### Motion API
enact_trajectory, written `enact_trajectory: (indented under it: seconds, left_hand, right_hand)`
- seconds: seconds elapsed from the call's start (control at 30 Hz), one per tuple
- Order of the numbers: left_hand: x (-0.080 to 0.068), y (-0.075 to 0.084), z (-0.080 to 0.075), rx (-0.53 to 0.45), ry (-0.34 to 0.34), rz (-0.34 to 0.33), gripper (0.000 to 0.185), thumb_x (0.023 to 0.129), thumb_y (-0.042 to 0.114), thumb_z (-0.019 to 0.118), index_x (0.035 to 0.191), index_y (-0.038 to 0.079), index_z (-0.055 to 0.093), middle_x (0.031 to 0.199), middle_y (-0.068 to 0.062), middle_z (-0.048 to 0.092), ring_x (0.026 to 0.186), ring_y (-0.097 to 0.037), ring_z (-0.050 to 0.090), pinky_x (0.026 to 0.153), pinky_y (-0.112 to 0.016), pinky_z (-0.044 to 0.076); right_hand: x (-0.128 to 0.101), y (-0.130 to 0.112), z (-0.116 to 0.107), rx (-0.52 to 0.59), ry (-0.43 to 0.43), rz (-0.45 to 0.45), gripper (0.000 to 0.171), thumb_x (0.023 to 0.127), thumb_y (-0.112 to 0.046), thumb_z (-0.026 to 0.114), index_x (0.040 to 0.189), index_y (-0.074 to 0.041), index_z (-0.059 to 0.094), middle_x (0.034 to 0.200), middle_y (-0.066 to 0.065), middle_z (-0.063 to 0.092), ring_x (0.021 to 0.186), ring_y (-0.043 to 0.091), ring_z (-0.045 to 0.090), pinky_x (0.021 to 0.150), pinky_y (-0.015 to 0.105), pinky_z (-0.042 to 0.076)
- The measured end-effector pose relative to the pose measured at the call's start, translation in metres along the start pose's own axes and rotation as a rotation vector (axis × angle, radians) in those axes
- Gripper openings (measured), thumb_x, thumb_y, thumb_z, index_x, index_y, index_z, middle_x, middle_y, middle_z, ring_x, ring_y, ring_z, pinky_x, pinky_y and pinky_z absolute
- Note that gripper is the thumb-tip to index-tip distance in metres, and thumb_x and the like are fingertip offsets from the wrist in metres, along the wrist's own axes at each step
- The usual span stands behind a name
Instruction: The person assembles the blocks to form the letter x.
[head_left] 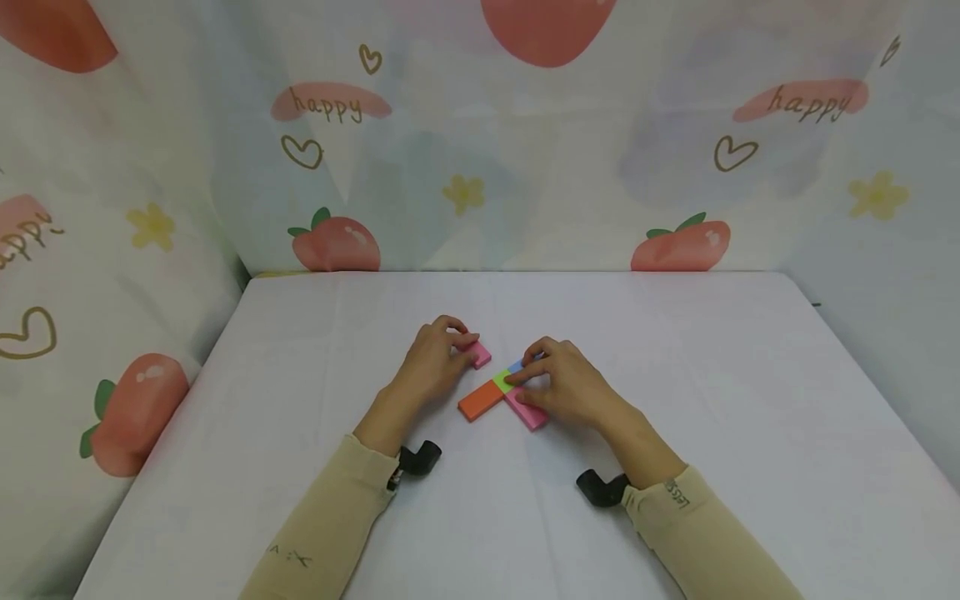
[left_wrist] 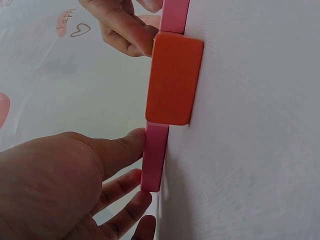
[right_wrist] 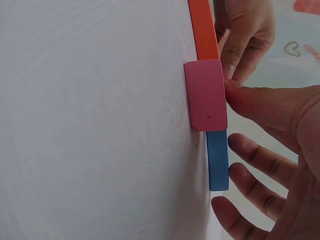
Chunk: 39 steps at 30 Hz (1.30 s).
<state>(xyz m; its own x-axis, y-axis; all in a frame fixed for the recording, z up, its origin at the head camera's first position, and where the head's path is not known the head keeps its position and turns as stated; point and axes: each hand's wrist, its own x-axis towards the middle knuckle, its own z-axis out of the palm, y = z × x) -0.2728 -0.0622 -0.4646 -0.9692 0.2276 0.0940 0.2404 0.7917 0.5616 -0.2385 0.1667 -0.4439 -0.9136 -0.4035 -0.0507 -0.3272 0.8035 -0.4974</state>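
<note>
My left hand (head_left: 435, 358) pinches a pink block (head_left: 482, 356) by its sides, low over the white table. In the left wrist view its thumb lies against this pink block (left_wrist: 155, 155). Nearby, an orange block (head_left: 480, 401), a small green block (head_left: 502, 381) and a blue block (head_left: 515, 367) form a slanted line. A second pink block (head_left: 528, 412) juts toward me from the green one. My right hand (head_left: 566, 379) rests its fingertips on this group from above. In the right wrist view the thumb touches the near pink block (right_wrist: 206, 97), with fingers along the blue block (right_wrist: 218, 162).
A white cloth covers the table (head_left: 675, 333). Behind and at the left hangs a printed curtain (head_left: 540, 167) with fruit, hearts and lettering. Black wrist cameras, the left one (head_left: 422, 458) and the right one (head_left: 600, 487), stick out from the sleeves.
</note>
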Motion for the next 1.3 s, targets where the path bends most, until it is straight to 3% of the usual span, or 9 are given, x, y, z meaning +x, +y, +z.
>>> enact_trajectory:
  seconds: [0.9,1.3]
  left_hand:
    - [0.0025,-0.0009,-0.0005,0.002,-0.011,0.03,0.034,0.091,0.028,0.068,0.124,0.024,0.067,0.126,0.004,0.053,0.116,-0.022,0.047,0.095,-0.036,0.043]
    - [0.0024,0.0,0.0009,-0.003,-0.04,0.002,0.033,0.091,0.031,0.067,0.125,0.027,0.067,0.125,0.006,0.051,0.117,-0.02,0.045,0.095,-0.034,0.044]
  right_hand:
    - [0.0015,0.0,-0.0007,0.008,-0.004,0.003,0.021,0.083,-0.032,0.076,0.104,-0.035,0.076,0.121,-0.006,0.053,0.117,0.022,0.043,0.092,0.043,0.043]
    - [0.0022,-0.0003,-0.0007,0.013,-0.007,0.003,0.021,0.083,-0.032,0.077,0.103,-0.036,0.076,0.121,-0.005,0.054,0.117,0.022,0.043,0.092,0.043,0.043]
